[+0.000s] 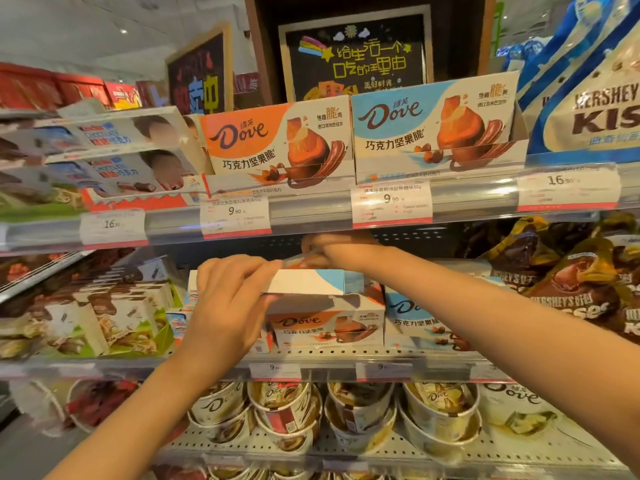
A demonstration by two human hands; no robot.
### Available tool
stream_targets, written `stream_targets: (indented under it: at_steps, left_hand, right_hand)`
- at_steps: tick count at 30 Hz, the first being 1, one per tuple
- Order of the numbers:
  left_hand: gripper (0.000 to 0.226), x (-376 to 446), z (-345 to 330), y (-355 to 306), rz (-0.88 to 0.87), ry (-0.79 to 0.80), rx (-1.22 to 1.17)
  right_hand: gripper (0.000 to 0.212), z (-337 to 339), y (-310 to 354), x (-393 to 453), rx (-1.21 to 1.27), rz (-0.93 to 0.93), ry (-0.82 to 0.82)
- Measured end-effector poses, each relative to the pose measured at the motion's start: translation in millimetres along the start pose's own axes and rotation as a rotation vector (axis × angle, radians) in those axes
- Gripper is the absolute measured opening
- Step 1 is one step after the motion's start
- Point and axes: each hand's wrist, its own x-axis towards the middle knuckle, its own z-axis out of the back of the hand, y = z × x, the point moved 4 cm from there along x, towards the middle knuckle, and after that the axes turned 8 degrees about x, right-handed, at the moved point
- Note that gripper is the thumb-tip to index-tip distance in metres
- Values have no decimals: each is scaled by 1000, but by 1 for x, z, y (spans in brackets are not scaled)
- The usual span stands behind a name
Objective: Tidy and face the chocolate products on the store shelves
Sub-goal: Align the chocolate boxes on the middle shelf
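Observation:
On the middle shelf, a flat white-and-blue Dove box (311,281) lies on top of an orange Dove display box (325,327). My left hand (232,299) grips the near left end of the flat box, fingers curled over its top edge. My right hand (332,251) reaches over the back of that box and pinches a thin orange packet (294,260) just under the upper shelf lip. A blue Dove box (420,323) stands to the right of the orange one. On the upper shelf an orange Dove box (273,143) and a blue Dove box (433,126) face forward.
Kinder boxes (114,157) fill the upper left; Hershey's Kisses bags (588,109) hang at the right on both levels. White chocolate boxes (104,317) sit middle left. Dove tubs (287,410) fill the lower shelf. Price tags (391,202) line the shelf rails.

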Motion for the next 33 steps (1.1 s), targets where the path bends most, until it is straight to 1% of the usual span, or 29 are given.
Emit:
stream_targets:
  at_steps: [2, 5, 8, 10, 12, 13, 14, 15, 16, 18, 19, 21, 23, 24, 25, 27, 28, 29, 31, 33]
  left_hand:
    - [33, 0, 3, 2, 3, 0, 2]
    - [34, 2, 5, 2, -2, 6, -3]
    - [34, 4, 1, 1, -15, 28, -14]
    - [34, 5, -5, -1, -37, 59, -29]
    - [34, 4, -10, -4, -57, 82, -40]
    - [33, 4, -13, -5, -65, 82, -41]
    - [33, 4, -15, -7, -72, 81, -39]
    - [32, 5, -18, -8, -76, 77, -35]
    - [31, 6, -21, -11, -79, 72, -32]
    - [30, 7, -26, -17, -91, 59, -35]
    - [29, 8, -29, -21, -108, 53, -36]
    - [29, 10, -36, -30, -133, 41, -39]
    - [29, 14, -41, -35, -107, 18, -69]
    - [29, 17, -44, -37, -93, 5, -87]
    - [30, 19, -46, -39, -89, -7, -100]
    - [31, 24, -52, -45, -97, -23, -120]
    - [32, 27, -56, -48, -100, -30, -132]
    - [33, 30, -59, -50, -100, -36, -144]
    - [36, 31, -69, -50, -68, -22, -175]
    - [45, 29, -82, -43, 37, 75, -219]
  right_hand:
    - [25, -2, 0, 3, 61, -62, -25]
    - [24, -3, -9, -3, 228, -174, -20]
    - [17, -10, -23, -14, 218, -139, 83]
    - [21, -12, -30, -24, 245, -121, 148]
    - [29, -2, -30, -34, 432, -123, 87]
    - [33, 6, -29, -40, 603, -147, 33]
    - [37, 13, -26, -49, 788, -149, 13]
    - [41, 19, -24, -57, 928, -126, 20]
    - [42, 23, -19, -65, 970, -84, 54]
    - [38, 26, -11, -82, 893, -6, 108]
    - [40, 27, -10, -89, 868, 11, 100]
    - [49, 33, -9, -101, 818, 61, 43]
    - [58, 40, -8, -113, 710, 95, -6]
    - [61, 43, -6, -118, 601, 118, -23]
    - [61, 46, -6, -122, 437, 151, -57]
    - [56, 48, -9, -127, 95, 222, -153]
    - [51, 51, -11, -131, -3, 240, -199]
    - [46, 54, -15, -134, -38, 232, -233]
    - [35, 64, -26, -142, 12, 180, -297]
    - [33, 73, -44, -153, 55, 124, -369]
